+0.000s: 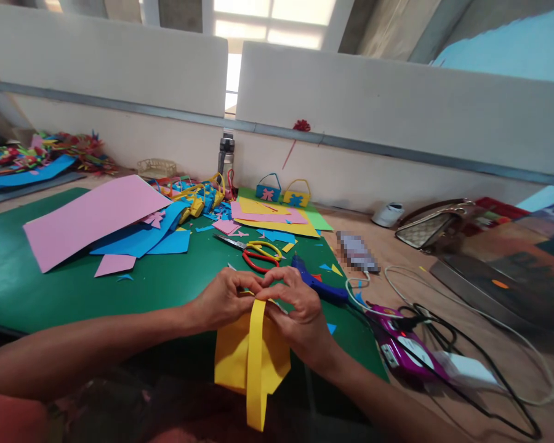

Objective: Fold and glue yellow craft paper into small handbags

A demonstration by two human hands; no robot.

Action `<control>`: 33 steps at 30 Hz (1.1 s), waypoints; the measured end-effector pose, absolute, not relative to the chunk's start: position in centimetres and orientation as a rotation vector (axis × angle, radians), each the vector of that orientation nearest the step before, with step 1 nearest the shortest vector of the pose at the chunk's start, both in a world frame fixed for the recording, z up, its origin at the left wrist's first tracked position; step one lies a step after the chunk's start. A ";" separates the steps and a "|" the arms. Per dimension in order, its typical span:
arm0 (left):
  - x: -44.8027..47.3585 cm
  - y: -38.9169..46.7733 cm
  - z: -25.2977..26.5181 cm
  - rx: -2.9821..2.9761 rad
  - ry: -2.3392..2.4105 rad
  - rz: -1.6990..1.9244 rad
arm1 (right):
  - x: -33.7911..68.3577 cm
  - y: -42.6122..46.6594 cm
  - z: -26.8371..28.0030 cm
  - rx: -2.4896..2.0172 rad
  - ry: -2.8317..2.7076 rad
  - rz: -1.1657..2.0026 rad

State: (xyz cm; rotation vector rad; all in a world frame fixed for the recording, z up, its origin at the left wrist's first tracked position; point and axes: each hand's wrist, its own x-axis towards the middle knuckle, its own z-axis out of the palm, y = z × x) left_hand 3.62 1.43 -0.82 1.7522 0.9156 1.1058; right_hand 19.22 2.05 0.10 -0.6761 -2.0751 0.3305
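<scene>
Both hands meet at the top edge of a yellow foam-sheet bag (231,355), which hangs over the near edge of the table. My left hand (224,301) pinches that edge from the left, its fingertips together. From the right, my right hand (298,314) grips the same edge, thumb and fingers closed near a yellow strip (255,369) that loops down over the bag's front. Just beyond the fingers lie scissors (258,254) with red and yellow handles. A blue glue gun (318,283) rests to the right of my right hand.
Pink sheet (96,215) and blue sheets (143,237) cover the left of the green mat (175,295). Finished small bags (296,195) stand at the back, near a bottle (226,157). Cables trail around a purple power strip (406,344) at right, below a phone (356,251).
</scene>
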 end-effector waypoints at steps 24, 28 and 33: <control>3.6 1.4 -1.2 1.774 0.924 1.046 | 19.5 -0.3 1.3 -0.443 -2.197 -0.020; 2.6 2.9 -1.0 1.445 1.059 0.851 | 19.8 1.1 1.6 -0.605 -2.142 0.034; 0.7 5.1 -0.5 1.167 1.127 0.851 | 20.2 2.1 1.8 -0.752 -2.107 0.345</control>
